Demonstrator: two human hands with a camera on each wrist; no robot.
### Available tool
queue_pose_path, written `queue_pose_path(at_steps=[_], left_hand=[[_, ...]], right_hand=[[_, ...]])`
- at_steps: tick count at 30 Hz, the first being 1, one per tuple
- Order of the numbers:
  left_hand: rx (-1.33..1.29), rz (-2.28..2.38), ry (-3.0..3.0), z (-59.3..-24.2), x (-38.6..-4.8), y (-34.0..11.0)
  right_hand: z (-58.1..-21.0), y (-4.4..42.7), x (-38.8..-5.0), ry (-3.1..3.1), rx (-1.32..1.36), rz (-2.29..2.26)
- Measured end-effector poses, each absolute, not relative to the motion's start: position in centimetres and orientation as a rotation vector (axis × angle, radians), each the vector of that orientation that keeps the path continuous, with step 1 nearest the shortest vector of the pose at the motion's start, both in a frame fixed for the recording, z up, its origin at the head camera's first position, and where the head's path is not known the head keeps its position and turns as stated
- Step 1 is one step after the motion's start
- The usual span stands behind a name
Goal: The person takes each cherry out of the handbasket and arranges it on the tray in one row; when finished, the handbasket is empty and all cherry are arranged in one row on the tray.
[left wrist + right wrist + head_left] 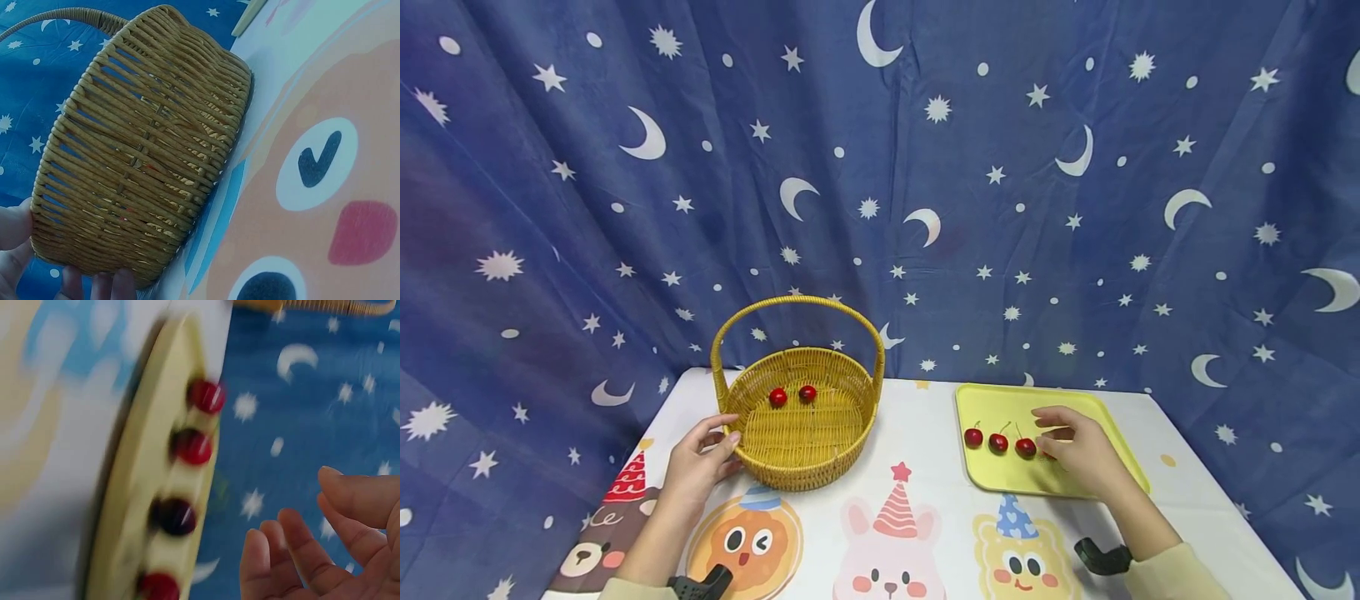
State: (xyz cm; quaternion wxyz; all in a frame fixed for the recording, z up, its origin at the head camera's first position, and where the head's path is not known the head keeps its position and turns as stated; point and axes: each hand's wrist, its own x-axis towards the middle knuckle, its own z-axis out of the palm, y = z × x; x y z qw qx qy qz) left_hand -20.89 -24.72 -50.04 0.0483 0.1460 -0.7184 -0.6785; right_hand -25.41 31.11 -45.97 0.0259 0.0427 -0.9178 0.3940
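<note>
At the left, a yellow woven basket (805,467) with a tall arched handle stands upright, two red cherries (778,397) lying inside. My left hand (694,462) holds its left rim, thumb at the edge and fingers against the outer wall, partly hidden in the left wrist view. On a pale yellow tray (1007,404) at the right, several stemmed cherries (997,443) lie in a row. Over the row's right end hovers my right hand (1078,450), fingers apart and holding nothing; it partly covers one cherry. The right wrist view shows the cherries (194,447) beside the spread fingers.
A white tablecloth (917,425) with cartoon animal prints covers the table. Behind it hangs a blue curtain (955,292) with moons and stars. Basket and tray stand apart, with tablecloth between them. Black straps with devices (1101,557) are on both wrists.
</note>
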Motion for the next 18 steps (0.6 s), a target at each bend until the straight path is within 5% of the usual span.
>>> queue_pose_path(at_steps=[18], left_hand=[[0.460, -2.062, -2.215, -49.9, -20.9, -24.7]], right_hand=[[-43.0, 13.2, -24.7, -2.651, 0.831, 1.800]])
